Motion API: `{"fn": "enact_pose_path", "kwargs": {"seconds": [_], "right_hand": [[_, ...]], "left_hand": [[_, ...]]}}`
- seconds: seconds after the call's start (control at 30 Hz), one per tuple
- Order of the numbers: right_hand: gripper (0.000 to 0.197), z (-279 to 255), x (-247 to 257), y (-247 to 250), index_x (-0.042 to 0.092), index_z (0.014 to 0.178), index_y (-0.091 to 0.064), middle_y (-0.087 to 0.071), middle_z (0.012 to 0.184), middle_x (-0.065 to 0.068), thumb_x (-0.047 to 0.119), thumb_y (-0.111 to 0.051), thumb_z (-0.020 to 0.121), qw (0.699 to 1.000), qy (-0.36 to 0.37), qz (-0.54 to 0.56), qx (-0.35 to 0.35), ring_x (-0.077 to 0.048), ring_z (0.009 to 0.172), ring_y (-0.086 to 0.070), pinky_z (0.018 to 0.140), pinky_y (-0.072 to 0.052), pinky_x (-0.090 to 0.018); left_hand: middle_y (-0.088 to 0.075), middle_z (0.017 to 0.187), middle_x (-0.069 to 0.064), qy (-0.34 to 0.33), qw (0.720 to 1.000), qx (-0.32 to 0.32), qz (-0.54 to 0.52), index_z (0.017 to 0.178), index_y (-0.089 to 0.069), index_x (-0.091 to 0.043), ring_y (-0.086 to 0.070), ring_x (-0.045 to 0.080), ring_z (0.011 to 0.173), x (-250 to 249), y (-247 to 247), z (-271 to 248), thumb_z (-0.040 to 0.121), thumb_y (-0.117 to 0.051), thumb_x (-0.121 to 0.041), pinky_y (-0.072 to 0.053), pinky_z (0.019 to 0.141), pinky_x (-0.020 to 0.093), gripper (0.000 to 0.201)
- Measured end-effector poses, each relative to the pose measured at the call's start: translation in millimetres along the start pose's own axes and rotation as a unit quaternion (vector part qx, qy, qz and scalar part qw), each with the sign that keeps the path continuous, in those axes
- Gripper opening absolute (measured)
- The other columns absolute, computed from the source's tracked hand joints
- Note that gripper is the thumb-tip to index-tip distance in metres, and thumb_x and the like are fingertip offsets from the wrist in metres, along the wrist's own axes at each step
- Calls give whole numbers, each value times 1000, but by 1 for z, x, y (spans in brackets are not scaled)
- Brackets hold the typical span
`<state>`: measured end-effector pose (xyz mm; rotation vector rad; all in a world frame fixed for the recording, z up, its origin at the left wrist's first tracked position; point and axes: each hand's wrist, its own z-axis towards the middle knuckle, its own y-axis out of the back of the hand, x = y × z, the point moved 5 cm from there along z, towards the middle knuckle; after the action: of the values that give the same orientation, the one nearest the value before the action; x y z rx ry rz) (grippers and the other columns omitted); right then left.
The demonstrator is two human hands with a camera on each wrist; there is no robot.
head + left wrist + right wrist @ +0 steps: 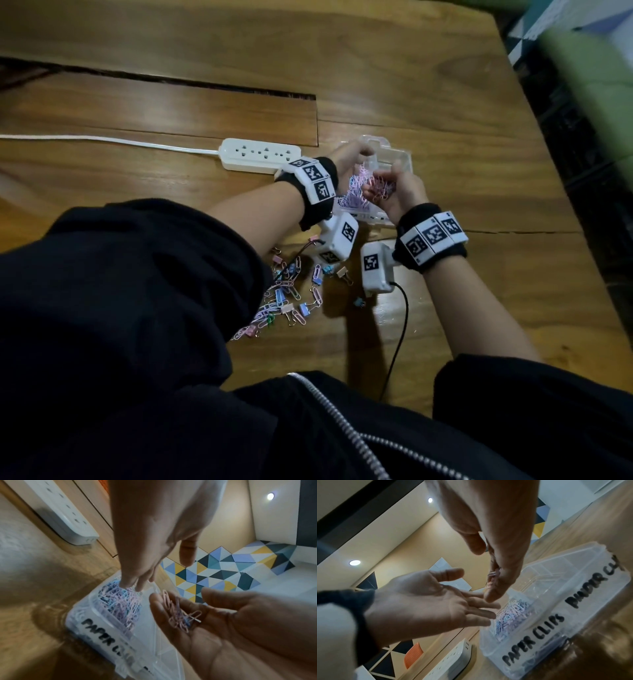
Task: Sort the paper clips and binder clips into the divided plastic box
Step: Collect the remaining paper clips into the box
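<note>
The right hand point(231, 622) is cupped palm up, its fingers curled round a small bunch of paper clips point(180, 615). The left hand point(423, 601) is spread flat beside it, fingers straight, holding nothing. Just under both hands sits the clear box point(573, 615), its "PAPER CLIPS" compartment heaped with pastel clips point(510, 614). Loose paper clips and binder clips point(291, 298) lie on the tabletop point(479, 171) behind the wrists, a power strip point(260, 154) left of the left hand.

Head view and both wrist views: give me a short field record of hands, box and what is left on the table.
left hand: open, fingers straight over the box
right hand: cupped grip on pastel paper clips
clear divided plastic box: PAPER CLIPS side holds a pastel pile
wooden table: loose clips and binder clips, white power strip
</note>
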<state>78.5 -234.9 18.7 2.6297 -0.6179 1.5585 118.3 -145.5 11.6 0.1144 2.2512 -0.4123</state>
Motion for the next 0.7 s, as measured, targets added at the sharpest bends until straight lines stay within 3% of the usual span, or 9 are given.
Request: {"fn": "enact_pose_path", "kwargs": {"seconds": [0.03, 0.1, 0.2, 0.27, 0.37, 0.43, 0.5, 0.63, 0.7], "right_hand": [[31, 3, -1, 1, 1, 92, -44, -48, 74, -9, 26, -28, 100, 1000, 0, -16, -8, -19, 61, -50, 58, -45, -29], [43, 7, -2, -1, 3, 86, -49, -51, 75, -5, 36, -24, 100, 998, 3, -69, -10, -15, 64, -51, 59, -45, -26], [42, 8, -5, -9, 18, 74, -46, -43, 72, 4, 43, -21, 98, 993, 14, -111, 23, -7, 65, -41, 70, -42, -22], [41, 2, -8, -11, 19, 81, -49, -47, 80, 4, 42, -20, 99, 991, 17, -122, 48, -6, 73, -45, 75, -40, -22], [37, -15, -11, -1, 7, 116, -51, -53, 123, -7, 32, -29, 99, 992, 45, -112, 31, -18, 114, -50, 101, -39, -33], [23, -31, -18, 4, 12, 101, -54, -56, 106, -4, 24, -35, 97, 992, 66, -108, 6, -16, 94, -54, 83, -47, -26], [17, -50, -31, 1, 18, 86, -52, -54, 90, 1, 11, -39, 95, 986, 76, -146, -16, -9, 73, -48, 66, -43, -19], [13, -93, -78, -23, 15, 90, -52, -53, 90, 3, 2, -50, 88, 948, 85, -304, 48, -4, 75, -50, 65, -42, -14], [15, -111, -107, -39, 15, 93, -50, -52, 89, 3, 6, -59, 85, 919, 62, -373, 110, -10, 78, -52, 65, -44, -18]], "left_hand": [[-47, 92, 5, -1, 1000, 6, -5, 102, -50, -8, -39, 14, 79, -3, 0, -7, 87, -47, -19, -37, 85, 25, 18], [-42, 84, 1, -6, 1000, 10, 4, 90, -50, -11, -38, 11, 71, -5, 5, -16, 92, -44, -19, -37, 68, 19, 10], [-49, 97, 1, -53, 987, -18, 152, 116, -52, -8, -46, 14, 84, -4, 26, -28, 92, -43, -12, -43, 71, 22, 26], [-53, 108, 2, -95, 944, -43, 314, 121, -52, -8, -49, 16, 95, -3, 49, -42, 91, -45, -8, -44, 72, 23, 31], [-56, 124, 10, -107, 862, -83, 489, 117, -55, -8, -53, 24, 112, 12, 97, -64, 85, -54, -3, -47, 91, 34, 33], [-53, 127, 14, -86, 804, -115, 577, 119, -55, -9, -49, 30, 119, 27, 130, -78, 80, -58, -2, -42, 99, 36, 40], [-48, 130, 17, -46, 756, -136, 639, 124, -50, -11, -44, 33, 122, 44, 160, -94, 80, -60, -7, -38, 103, 37, 46], [-38, 132, 19, 46, 709, -197, 675, 127, -43, -11, -40, 37, 121, 72, 212, -129, 81, -63, -26, -41, 101, 45, 53], [-36, 133, 20, 84, 706, -202, 673, 129, -39, -6, -44, 38, 118, 84, 227, -142, 80, -63, -24, -44, 98, 46, 57]]}}
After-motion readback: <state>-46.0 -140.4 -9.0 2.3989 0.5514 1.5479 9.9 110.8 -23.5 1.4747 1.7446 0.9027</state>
